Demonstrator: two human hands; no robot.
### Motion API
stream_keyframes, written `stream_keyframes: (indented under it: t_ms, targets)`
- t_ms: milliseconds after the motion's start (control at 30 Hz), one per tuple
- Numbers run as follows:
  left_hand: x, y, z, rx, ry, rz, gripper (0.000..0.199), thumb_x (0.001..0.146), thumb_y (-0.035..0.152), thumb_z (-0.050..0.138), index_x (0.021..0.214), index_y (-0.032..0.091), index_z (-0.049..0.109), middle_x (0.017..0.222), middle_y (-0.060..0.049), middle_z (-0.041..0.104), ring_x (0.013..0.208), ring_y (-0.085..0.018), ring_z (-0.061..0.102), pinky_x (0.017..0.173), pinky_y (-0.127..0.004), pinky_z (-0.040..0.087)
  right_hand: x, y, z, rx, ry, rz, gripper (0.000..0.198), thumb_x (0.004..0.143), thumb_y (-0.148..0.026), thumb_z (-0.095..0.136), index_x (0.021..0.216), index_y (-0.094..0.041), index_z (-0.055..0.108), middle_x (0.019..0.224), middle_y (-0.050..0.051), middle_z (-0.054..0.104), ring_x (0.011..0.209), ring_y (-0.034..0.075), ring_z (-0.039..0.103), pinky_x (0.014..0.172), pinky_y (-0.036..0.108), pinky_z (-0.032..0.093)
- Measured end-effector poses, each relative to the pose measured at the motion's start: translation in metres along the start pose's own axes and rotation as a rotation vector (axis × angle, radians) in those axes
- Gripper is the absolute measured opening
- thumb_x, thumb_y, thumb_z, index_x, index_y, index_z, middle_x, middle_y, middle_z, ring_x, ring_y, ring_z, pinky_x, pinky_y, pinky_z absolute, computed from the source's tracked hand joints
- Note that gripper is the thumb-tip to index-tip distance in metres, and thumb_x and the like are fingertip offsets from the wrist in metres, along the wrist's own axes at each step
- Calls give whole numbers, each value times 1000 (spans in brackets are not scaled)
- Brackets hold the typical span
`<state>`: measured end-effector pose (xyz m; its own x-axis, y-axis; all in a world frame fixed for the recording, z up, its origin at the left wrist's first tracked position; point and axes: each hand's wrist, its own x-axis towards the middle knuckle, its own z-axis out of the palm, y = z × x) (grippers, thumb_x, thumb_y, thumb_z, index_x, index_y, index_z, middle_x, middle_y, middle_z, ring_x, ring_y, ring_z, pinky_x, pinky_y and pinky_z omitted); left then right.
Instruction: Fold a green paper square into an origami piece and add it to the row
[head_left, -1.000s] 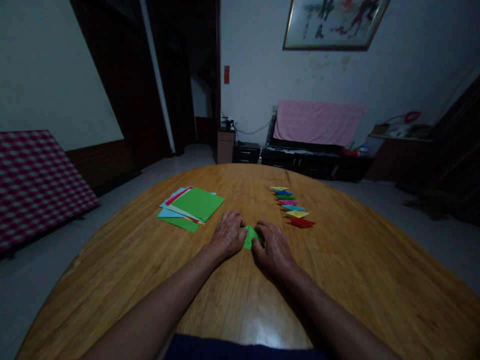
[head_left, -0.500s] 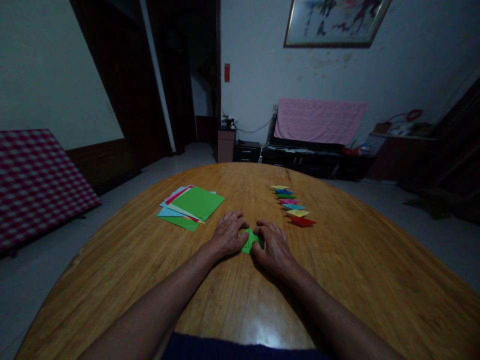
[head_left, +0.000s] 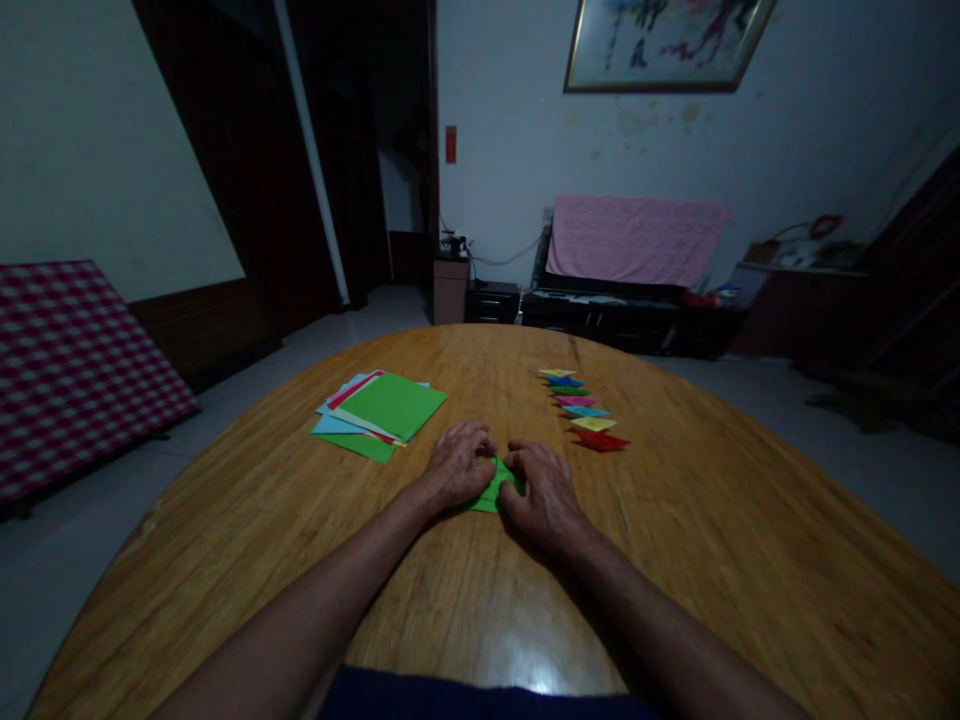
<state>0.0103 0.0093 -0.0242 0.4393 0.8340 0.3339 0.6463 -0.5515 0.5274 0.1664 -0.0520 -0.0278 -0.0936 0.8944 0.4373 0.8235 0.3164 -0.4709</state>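
Note:
A small piece of folded green paper (head_left: 489, 497) lies on the wooden table between my two hands. My left hand (head_left: 457, 466) holds its left side, thumb on the paper and fingers curled over the far edge. From the right, my right hand (head_left: 546, 492) grips it with bent fingers and the thumb pressing near its middle. Much of the paper is hidden under my fingers, so its exact fold cannot be made out.
A fanned stack of coloured paper sheets (head_left: 397, 403) lies to the left, green on top. Several small folded paper boats (head_left: 600, 441) stand in a row at the right. The round table (head_left: 420, 610) has a curved far edge; a towel-draped television (head_left: 637, 240) is beyond it.
More of the green paper's near edge now shows toward the lower left, by my left thumb. Both hands stay on it, nearly in place. The view has shifted slightly.

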Motion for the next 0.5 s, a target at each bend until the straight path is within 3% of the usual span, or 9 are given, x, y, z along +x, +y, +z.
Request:
stream_keyframes:
  t_ms: [100,233,333,500]
  targets:
    - [1,0,-4,-27,-25,0,9,72,19,59,77,18,67,117,-8,61,113,-21,54,101,-37,39,0,-1,-1,24,9,-3,19,70,-18,54,88,-18,58,114,13,60,110,27,51,95,44,32]
    - [3,3,-9,-63,-56,-22,12,75,18,57,70,17,68,113,-7,64,107,-19,58,98,-34,42,1,-3,-4,60,12,-6,18,68,-15,53,85,-19,57,104,10,64,103,25,54,91,42,35]
    - [4,4,-11,-81,-56,-30,11,73,16,58,68,17,68,110,-5,65,103,-18,59,96,-31,43,5,-4,-8,133,-9,-3,13,76,-18,50,82,-19,61,88,6,66,89,21,58,83,36,39]
    - [5,5,-11,-105,-40,-8,12,71,15,57,65,17,67,99,-4,68,96,-17,61,92,-30,45,12,0,-11,232,-42,17,24,85,-27,45,74,-18,65,72,4,65,72,17,59,68,28,42]
